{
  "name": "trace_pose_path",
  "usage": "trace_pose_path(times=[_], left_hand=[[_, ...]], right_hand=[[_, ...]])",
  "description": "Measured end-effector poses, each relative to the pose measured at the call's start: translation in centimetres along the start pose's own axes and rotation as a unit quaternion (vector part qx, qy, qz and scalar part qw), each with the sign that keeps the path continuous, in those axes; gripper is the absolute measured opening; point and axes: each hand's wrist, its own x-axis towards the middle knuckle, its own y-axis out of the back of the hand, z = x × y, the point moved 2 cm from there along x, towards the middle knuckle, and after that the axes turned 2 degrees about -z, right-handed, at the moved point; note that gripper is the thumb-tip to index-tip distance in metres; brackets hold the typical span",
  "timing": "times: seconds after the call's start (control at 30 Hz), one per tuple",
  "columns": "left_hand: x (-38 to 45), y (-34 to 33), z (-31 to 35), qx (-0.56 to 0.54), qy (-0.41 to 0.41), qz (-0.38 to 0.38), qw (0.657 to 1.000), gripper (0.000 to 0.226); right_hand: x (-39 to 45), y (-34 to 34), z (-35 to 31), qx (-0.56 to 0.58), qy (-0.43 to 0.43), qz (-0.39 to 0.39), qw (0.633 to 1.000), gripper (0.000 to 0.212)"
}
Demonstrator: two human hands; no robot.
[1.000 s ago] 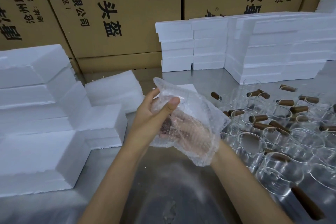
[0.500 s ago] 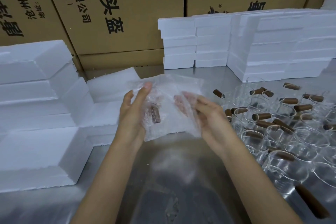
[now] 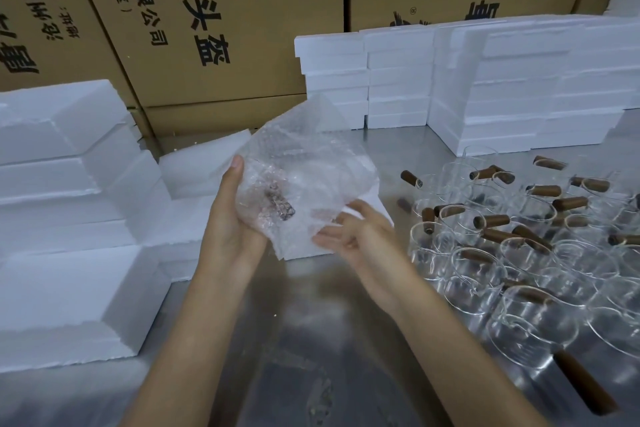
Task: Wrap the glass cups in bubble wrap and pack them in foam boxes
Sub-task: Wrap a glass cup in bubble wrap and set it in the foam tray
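Observation:
A glass cup with a brown wooden handle sits inside a bubble wrap sheet (image 3: 304,163), held above the metal table. My left hand (image 3: 230,218) grips the wrapped cup from the left, thumb up along the wrap's edge. My right hand (image 3: 353,236) is under the wrap's lower right flap, fingers spread and touching it. Only the cup's handle (image 3: 280,203) shows through the wrap. Several bare glass cups (image 3: 519,253) with brown handles crowd the table at the right. White foam boxes (image 3: 69,211) are stacked at the left.
More foam pieces (image 3: 502,87) are stacked at the back right, against large brown cartons (image 3: 225,17). A foam box (image 3: 194,170) lies behind the hands. The steel table (image 3: 311,340) shows bare in front of me.
The wrap has opened out and risen, one corner now pointing up. My right hand has dropped from the wrap's right side to beneath its lower flap. My left hand keeps its hold.

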Motion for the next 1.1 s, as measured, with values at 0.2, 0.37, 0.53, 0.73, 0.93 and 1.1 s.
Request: trace_pose_path(times=[0.2, 0.37, 0.53, 0.73, 0.93, 1.1], left_hand=[[-0.2, -0.7, -0.7, 0.042, -0.011, -0.004, 0.999, 0.039], [-0.6, -1.7, -1.6, 0.065, 0.004, -0.005, 0.998, 0.045], [-0.5, -1.6, -2.3, 0.126, 0.01, -0.013, 0.992, 0.046], [-0.8, -0.8, -2.2, 0.368, 0.058, -0.09, 0.924, 0.057], [-0.7, 0.3, -0.9, 0.548, 0.072, -0.14, 0.821, 0.055], [-1.0, 0.2, -2.0, 0.636, 0.08, -0.171, 0.748, 0.058]], right_hand=[[-1.1, -1.3, 1.8, -0.13, -0.012, -0.135, 0.982, 0.027], [-0.1, 0.0, 0.8, -0.113, 0.078, -0.015, 0.99, 0.011], [0.5, 1.5, -0.6, -0.155, 0.128, 0.064, 0.978, 0.01], [1.5, 3.4, -1.9, -0.19, 0.127, 0.107, 0.968, 0.017], [1.1, 3.4, -1.9, -0.358, 0.142, 0.054, 0.921, 0.031], [1.6, 3.4, -1.0, -0.494, 0.166, 0.019, 0.853, 0.028]])
